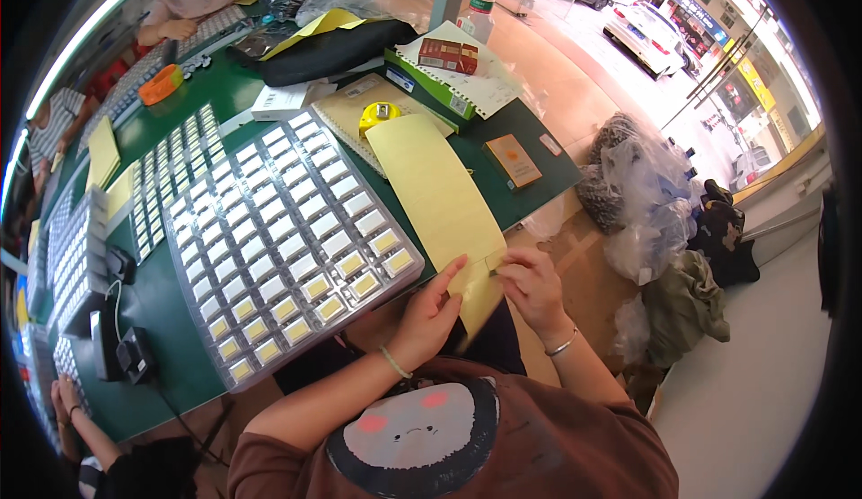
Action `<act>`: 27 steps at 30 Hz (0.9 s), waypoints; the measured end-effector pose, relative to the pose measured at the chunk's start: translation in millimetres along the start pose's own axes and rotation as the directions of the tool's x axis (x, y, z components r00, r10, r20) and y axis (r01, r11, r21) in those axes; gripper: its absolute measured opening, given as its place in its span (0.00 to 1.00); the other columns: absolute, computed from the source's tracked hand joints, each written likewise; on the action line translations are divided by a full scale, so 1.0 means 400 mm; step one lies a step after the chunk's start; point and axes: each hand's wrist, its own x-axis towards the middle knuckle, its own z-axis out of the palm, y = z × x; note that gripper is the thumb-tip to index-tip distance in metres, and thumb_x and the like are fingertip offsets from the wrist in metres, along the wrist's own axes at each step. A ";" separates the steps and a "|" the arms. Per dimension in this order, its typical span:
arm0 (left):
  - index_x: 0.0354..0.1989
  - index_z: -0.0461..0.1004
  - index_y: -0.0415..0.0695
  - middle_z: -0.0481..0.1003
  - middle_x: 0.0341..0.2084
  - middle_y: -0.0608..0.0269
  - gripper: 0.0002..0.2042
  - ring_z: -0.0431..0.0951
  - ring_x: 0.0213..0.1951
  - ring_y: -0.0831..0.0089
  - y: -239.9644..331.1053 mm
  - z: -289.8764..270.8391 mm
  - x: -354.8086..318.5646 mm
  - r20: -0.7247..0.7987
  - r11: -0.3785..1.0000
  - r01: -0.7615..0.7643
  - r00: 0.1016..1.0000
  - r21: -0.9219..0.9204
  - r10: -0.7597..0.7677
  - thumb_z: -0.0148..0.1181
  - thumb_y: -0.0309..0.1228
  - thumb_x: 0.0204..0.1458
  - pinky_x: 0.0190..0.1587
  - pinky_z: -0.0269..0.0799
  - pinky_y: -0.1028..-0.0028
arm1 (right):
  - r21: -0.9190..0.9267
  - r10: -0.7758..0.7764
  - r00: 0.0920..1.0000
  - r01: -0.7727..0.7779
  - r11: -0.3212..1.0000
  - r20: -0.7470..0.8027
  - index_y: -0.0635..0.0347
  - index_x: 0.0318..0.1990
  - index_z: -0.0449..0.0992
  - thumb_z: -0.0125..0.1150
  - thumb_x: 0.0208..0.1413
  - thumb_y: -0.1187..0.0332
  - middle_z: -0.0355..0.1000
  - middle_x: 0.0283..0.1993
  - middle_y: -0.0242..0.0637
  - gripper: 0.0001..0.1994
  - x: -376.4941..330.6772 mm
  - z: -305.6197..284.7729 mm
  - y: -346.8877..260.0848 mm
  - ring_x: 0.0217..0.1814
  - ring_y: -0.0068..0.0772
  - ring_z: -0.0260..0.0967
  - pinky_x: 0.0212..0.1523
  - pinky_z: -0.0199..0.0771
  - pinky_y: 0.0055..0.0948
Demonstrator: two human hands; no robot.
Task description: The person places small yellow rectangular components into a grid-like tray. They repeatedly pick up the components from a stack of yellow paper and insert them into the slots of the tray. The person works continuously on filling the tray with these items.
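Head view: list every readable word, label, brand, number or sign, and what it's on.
No wording is copied out here.
Dark red box: print too small to read.
Orange box: same.
Green box: same.
White box: same.
Yellow tape measure: label blurred.
Blue shop sign, yellow shop sign: lettering blurred.
Yellow strip: none readable.

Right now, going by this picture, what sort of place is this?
Probably a small street-side workshop: a tray of small parts on the green table, other people around it, and a white car outside.
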 end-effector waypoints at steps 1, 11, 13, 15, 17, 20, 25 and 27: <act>0.79 0.53 0.48 0.67 0.32 0.76 0.32 0.64 0.32 0.91 0.017 -0.003 -0.005 0.021 0.998 0.052 0.998 0.032 -0.052 0.49 0.19 0.67 0.33 0.59 0.86 | 0.061 0.146 0.986 -0.142 0.988 -0.076 0.58 0.45 0.81 0.68 0.57 0.80 0.74 0.52 0.40 0.10 -0.007 -0.003 -0.007 0.44 0.32 0.77 0.44 0.80 0.30; 0.67 0.69 0.43 0.73 0.59 0.48 0.24 0.77 0.58 0.61 0.231 -0.104 -0.213 0.460 0.766 -0.285 0.888 0.576 -0.015 0.62 0.33 0.63 0.59 0.72 0.65 | 0.541 0.402 0.700 -0.713 0.447 0.591 0.66 0.54 0.80 0.57 0.68 0.75 0.76 0.36 0.29 0.11 0.288 0.001 -0.234 0.34 0.14 0.72 0.37 0.73 0.17; 0.60 0.74 0.42 0.77 0.53 0.50 0.18 0.79 0.54 0.58 0.333 -0.124 -0.301 0.395 0.781 -0.245 0.918 0.575 -0.003 0.62 0.30 0.62 0.58 0.74 0.64 | 0.490 0.316 0.595 -0.797 0.354 0.739 0.64 0.59 0.78 0.53 0.71 0.70 0.78 0.40 0.30 0.15 0.344 0.050 -0.279 0.32 0.15 0.73 0.35 0.76 0.16; 0.55 0.77 0.41 0.79 0.49 0.52 0.14 0.80 0.50 0.56 0.379 -0.160 -0.368 0.226 0.764 -0.229 0.968 0.603 0.111 0.62 0.26 0.61 0.56 0.75 0.63 | 0.399 0.216 0.448 -0.886 0.235 0.867 0.64 0.60 0.77 0.51 0.72 0.68 0.78 0.41 0.31 0.16 0.401 0.089 -0.325 0.33 0.16 0.74 0.35 0.77 0.17; 0.51 0.78 0.41 0.80 0.46 0.54 0.13 0.81 0.48 0.53 0.400 -0.195 -0.420 -0.058 0.717 -0.209 0.943 0.665 0.329 0.63 0.23 0.58 0.53 0.76 0.62 | 0.343 0.114 0.370 -0.917 0.203 0.922 0.67 0.62 0.74 0.47 0.73 0.67 0.79 0.44 0.34 0.18 0.440 0.137 -0.350 0.33 0.19 0.76 0.35 0.79 0.18; 0.54 0.76 0.41 0.79 0.49 0.52 0.18 0.78 0.53 0.51 0.374 -0.259 -0.421 -0.208 0.346 -0.048 0.721 0.937 0.661 0.63 0.19 0.54 0.55 0.74 0.61 | 0.203 0.092 0.219 -0.967 0.152 0.971 0.70 0.63 0.71 0.48 0.73 0.67 0.79 0.46 0.38 0.19 0.475 0.193 -0.380 0.34 0.22 0.79 0.35 0.82 0.20; 0.59 0.74 0.41 0.79 0.50 0.53 0.22 0.76 0.56 0.51 0.337 -0.287 -0.421 -0.236 0.304 0.030 0.705 0.952 0.669 0.64 0.21 0.54 0.59 0.70 0.58 | 0.073 0.069 0.084 -0.987 0.146 0.994 0.71 0.61 0.70 0.49 0.73 0.66 0.79 0.46 0.43 0.18 0.516 0.229 -0.373 0.35 0.26 0.81 0.35 0.85 0.23; 0.59 0.74 0.41 0.79 0.51 0.54 0.22 0.77 0.56 0.52 0.335 -0.289 -0.419 -0.244 0.318 0.032 0.716 0.948 0.654 0.64 0.21 0.53 0.59 0.70 0.58 | 0.054 0.081 0.068 -0.986 0.161 0.994 0.72 0.61 0.71 0.49 0.73 0.67 0.79 0.45 0.44 0.18 0.529 0.235 -0.370 0.36 0.27 0.81 0.35 0.85 0.24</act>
